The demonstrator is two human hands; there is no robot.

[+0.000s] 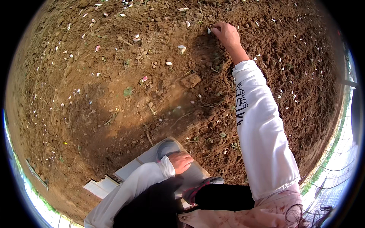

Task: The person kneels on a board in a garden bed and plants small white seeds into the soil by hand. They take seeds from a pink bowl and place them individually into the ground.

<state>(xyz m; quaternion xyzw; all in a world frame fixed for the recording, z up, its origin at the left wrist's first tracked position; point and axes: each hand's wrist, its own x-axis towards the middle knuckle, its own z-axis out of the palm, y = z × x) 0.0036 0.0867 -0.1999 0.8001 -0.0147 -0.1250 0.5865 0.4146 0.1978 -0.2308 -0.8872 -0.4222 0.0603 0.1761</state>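
My right hand (227,34) reaches far forward to the brown soil, its thumb and fingers pinched together. A white garlic clove (209,30) shows at its fingertips, against the ground. Close by lies another clove (187,24), and a pair of cloves (182,49) sits nearer to me. My left hand (180,162) is low by my knee, above a pale flat board (196,171), with its fingers curled. Whether anything is inside it is hidden.
My shoes, one grey and pink (199,188), stand on the board. A torn white piece (101,186) lies beside it. Several cloves are scattered across the loose soil (94,119). A brown clod (191,80) lies in the middle. Pale sheeting (328,176) borders the right side.
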